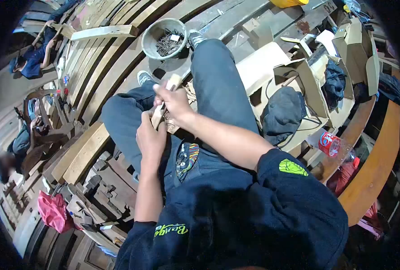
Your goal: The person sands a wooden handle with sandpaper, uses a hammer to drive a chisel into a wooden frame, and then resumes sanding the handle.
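Observation:
A short piece of pale wood (pixel 174 82) stands tilted between my hands, above my lap. My right hand (pixel 176 107) is wrapped round its upper part, and the pale end sticks out past the thumb. Just below, my left hand (pixel 150 138) is closed on the lower part of the same piece, fingers close to the right hand. Whether the right hand also holds a small tool is hidden by its fingers. Thin wood shavings (pixel 190 92) show beside the right hand, between my legs.
A grey bucket (pixel 147 41) with dark nail-like pieces stands ahead by my foot. On the right lie open cardboard boxes (pixel 301 74), a dark cap (pixel 283 112) and a plastic bottle (pixel 333 145). Wooden planks (pixel 85 153) and a pink bag (pixel 55 212) are on the left. Other people sit at far left.

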The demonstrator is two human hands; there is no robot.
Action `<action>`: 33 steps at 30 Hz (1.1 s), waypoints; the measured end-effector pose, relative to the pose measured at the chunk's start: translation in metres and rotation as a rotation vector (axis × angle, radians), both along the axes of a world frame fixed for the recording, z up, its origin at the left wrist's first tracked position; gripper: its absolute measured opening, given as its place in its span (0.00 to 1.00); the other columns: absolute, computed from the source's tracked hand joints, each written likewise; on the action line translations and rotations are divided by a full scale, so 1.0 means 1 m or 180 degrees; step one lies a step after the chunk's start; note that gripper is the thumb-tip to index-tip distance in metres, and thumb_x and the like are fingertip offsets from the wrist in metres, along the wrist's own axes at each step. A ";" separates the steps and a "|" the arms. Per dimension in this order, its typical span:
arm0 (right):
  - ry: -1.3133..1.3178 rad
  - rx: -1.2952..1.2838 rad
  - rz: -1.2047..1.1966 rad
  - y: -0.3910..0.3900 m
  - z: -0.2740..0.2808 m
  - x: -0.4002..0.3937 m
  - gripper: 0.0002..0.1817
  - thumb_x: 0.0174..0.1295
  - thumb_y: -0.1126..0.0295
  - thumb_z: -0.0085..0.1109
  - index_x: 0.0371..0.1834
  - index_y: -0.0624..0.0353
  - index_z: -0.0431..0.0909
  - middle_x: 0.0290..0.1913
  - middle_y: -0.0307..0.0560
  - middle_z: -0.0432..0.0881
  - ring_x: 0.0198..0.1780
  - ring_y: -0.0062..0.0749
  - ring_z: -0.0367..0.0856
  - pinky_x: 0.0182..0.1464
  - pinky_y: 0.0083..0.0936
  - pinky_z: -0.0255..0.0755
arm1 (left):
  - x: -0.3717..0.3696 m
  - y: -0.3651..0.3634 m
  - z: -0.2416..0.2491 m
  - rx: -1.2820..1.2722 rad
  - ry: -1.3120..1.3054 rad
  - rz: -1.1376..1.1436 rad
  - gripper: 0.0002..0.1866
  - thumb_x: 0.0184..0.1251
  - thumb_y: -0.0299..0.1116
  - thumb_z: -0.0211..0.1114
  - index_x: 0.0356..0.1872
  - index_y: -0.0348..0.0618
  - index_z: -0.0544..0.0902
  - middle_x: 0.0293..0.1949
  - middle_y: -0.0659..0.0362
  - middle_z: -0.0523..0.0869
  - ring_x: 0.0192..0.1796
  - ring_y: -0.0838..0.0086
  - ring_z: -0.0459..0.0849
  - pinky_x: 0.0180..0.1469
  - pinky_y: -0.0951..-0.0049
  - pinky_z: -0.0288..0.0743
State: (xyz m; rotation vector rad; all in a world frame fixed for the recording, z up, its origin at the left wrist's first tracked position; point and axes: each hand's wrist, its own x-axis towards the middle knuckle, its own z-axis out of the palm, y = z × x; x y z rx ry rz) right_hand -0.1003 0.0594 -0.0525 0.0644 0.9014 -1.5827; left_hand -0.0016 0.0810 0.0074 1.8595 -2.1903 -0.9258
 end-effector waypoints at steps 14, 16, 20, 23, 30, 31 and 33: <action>0.0812 -0.0338 -0.0143 0.008 0.044 -0.005 0.10 0.59 0.73 0.58 0.27 0.56 0.66 0.18 0.34 0.68 0.18 0.14 0.67 0.20 0.16 0.62 | 0.003 0.013 0.010 -0.0362 0.0743 -0.0323 0.16 0.54 0.31 0.67 0.40 0.34 0.73 0.26 0.47 0.80 0.27 0.64 0.81 0.33 0.67 0.74; 0.1314 -0.0739 0.0120 0.013 0.042 0.000 0.10 0.58 0.73 0.60 0.28 0.57 0.66 0.17 0.34 0.68 0.18 0.13 0.67 0.19 0.16 0.62 | -0.004 0.026 0.018 0.0222 0.0638 -0.0001 0.21 0.50 0.30 0.70 0.43 0.35 0.73 0.27 0.46 0.81 0.32 0.62 0.83 0.36 0.66 0.74; -0.1489 -0.1840 0.1881 0.025 0.069 -0.035 0.12 0.58 0.74 0.61 0.28 0.54 0.64 0.15 0.32 0.62 0.14 0.16 0.61 0.18 0.16 0.57 | 0.025 0.021 0.027 0.3756 0.2779 0.0563 0.12 0.55 0.28 0.67 0.29 0.41 0.70 0.20 0.65 0.72 0.16 0.75 0.70 0.20 0.76 0.65; -0.0741 -0.1544 0.1560 0.019 0.067 -0.035 0.12 0.59 0.73 0.60 0.27 0.54 0.64 0.16 0.32 0.63 0.14 0.17 0.62 0.19 0.17 0.59 | 0.002 0.018 0.045 0.3318 0.2481 0.0999 0.12 0.55 0.29 0.67 0.33 0.38 0.71 0.21 0.64 0.72 0.17 0.75 0.70 0.21 0.77 0.64; 0.1774 -0.1243 0.0327 0.024 0.077 0.003 0.11 0.58 0.72 0.61 0.29 0.57 0.66 0.23 0.32 0.66 0.26 0.14 0.66 0.29 0.17 0.63 | 0.017 0.036 -0.010 0.0354 0.1700 0.0117 0.13 0.57 0.28 0.63 0.40 0.33 0.73 0.34 0.51 0.82 0.36 0.66 0.81 0.40 0.69 0.74; 0.1463 -0.1460 0.0848 0.028 0.087 -0.008 0.11 0.58 0.72 0.61 0.29 0.57 0.66 0.22 0.33 0.67 0.26 0.15 0.66 0.29 0.18 0.64 | 0.017 0.043 -0.008 0.0747 0.1910 0.0327 0.12 0.57 0.29 0.62 0.38 0.33 0.73 0.30 0.52 0.81 0.31 0.68 0.81 0.35 0.70 0.74; -0.1297 -0.2123 0.2019 0.026 0.074 -0.034 0.12 0.56 0.72 0.63 0.26 0.55 0.66 0.20 0.34 0.70 0.20 0.18 0.69 0.25 0.21 0.66 | 0.042 0.021 0.028 0.3908 0.2356 0.0335 0.08 0.56 0.27 0.62 0.34 0.35 0.74 0.22 0.55 0.78 0.20 0.73 0.76 0.22 0.72 0.69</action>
